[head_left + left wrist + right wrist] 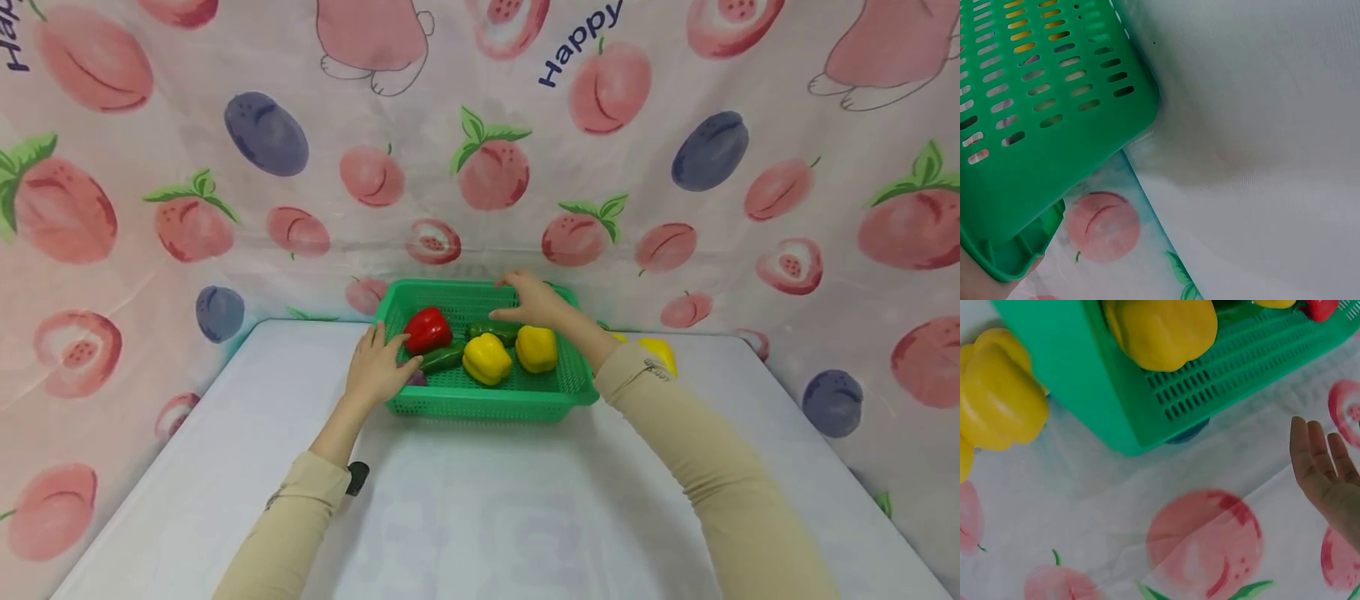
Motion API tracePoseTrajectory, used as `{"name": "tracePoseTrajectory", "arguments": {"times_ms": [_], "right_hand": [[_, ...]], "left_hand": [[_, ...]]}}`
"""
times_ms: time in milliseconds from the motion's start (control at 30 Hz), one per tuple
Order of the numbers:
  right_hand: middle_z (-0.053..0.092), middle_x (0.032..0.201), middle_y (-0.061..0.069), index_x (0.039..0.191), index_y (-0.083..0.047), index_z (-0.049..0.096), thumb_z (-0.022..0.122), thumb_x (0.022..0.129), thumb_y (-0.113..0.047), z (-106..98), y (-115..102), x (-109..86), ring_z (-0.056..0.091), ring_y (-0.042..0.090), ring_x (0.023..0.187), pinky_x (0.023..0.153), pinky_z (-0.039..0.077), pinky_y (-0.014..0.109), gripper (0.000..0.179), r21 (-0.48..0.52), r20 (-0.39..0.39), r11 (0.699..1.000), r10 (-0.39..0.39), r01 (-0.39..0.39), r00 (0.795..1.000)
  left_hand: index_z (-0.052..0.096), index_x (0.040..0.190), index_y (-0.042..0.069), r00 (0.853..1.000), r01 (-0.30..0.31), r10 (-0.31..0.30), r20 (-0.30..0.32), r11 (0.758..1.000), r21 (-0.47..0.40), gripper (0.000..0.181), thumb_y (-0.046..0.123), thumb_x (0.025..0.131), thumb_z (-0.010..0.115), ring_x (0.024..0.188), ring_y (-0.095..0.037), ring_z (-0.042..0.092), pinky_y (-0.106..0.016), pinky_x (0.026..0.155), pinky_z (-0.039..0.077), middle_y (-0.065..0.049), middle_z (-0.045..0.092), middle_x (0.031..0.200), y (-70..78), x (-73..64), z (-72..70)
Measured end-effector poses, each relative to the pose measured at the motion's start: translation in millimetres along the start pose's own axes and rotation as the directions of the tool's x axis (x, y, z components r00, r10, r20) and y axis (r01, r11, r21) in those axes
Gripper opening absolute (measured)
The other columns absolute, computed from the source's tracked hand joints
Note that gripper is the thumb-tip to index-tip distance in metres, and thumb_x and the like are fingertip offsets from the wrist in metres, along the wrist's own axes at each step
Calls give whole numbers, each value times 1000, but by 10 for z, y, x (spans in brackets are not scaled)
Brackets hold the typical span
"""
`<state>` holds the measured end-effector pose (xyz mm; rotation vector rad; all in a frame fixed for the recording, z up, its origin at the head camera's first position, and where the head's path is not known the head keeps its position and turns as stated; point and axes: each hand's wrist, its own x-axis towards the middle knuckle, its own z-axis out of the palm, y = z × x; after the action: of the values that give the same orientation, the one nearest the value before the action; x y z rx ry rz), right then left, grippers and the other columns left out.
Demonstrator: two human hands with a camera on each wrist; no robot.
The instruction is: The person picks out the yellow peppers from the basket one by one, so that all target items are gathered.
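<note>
A green plastic basket (480,404) holds a red bell pepper (428,331), two yellow bell peppers (487,359), and dark green vegetables (443,357). A bit of purple (417,378) shows beneath my left thumb. My left hand (373,367) lies over the basket's left rim, fingers spread, with the thumb reaching inside. In the left wrist view, part of that hand (975,278) shows against the rim's outer side. Above the basket's back right part is my right hand (534,302), its thumb and fingers apart and nothing between them. The right wrist view shows its fingers (1316,447) extended.
More yellow peppers (658,354) sit on the white table (480,500) just right of the basket, partly behind my right sleeve. A fruit-print cloth (480,233) hangs behind the table, close to the basket's back. A dark object (357,478) is at my left wrist.
</note>
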<state>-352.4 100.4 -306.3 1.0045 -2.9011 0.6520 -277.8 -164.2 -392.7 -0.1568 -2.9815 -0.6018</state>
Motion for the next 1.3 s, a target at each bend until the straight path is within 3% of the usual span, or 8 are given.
{"name": "tracePoseTrajectory", "arguments": {"times_ms": [167, 333, 500, 633, 1033, 1300], "right_hand": [[46, 136, 21, 127, -1, 52, 68, 87, -30, 89, -36, 51, 48, 36, 122, 103, 41, 49, 52, 1, 53, 1000, 6, -6, 999], [50, 133, 18, 128, -3, 53, 68, 87, -28, 179, -18, 96, 53, 32, 114, 98, 46, 44, 50, 27, 106, 998, -64, 62, 992], [50, 134, 14, 128, -6, 53, 67, 88, -26, 265, 26, 112, 49, 33, 121, 103, 42, 46, 47, 64, 230, 990, -137, 126, 964], [48, 137, 15, 130, -5, 51, 66, 88, -27, 332, 65, 132, 45, 35, 126, 107, 38, 49, 50, 51, 278, 988, -157, 149, 947], [48, 138, 15, 131, -5, 51, 67, 87, -27, 385, 96, 336, 43, 36, 129, 109, 36, 49, 51, 38, 301, 985, -173, 170, 938], [46, 139, 15, 133, -7, 50, 66, 88, -29, 456, 62, 459, 46, 37, 125, 104, 42, 47, 52, 73, 299, 989, -142, 126, 943]], "left_hand": [[41, 141, 6, 1000, -5, 5, 5, 1000, 9, 60, 43, 95, 45, 142, -47, 8, -54, 118, 10, -31, 11, 153, 0, 16, -6], [41, 141, 6, 1000, -8, 8, 10, 1000, 18, 60, 43, 95, 45, 142, -48, 9, -55, 117, 11, -32, 12, 153, -2, 10, 25], [41, 142, 7, 1000, -1, 0, 17, 1000, 6, 59, 43, 95, 46, 142, -48, 8, -55, 117, 11, -32, 12, 153, 15, -20, 49], [42, 141, 7, 1000, 4, -4, 9, 1000, 8, 59, 43, 95, 46, 142, -48, 8, -55, 117, 11, -32, 13, 152, 14, -25, 59], [42, 141, 6, 1000, 14, -14, 4, 1000, -9, 59, 43, 95, 46, 143, -47, 7, -56, 117, 11, -31, 12, 153, 2, -5, 0], [42, 141, 7, 1000, 10, -10, -7, 1000, 4, 59, 44, 95, 46, 142, -47, 9, -56, 117, 12, -31, 13, 153, 2, 10, -1]]}}
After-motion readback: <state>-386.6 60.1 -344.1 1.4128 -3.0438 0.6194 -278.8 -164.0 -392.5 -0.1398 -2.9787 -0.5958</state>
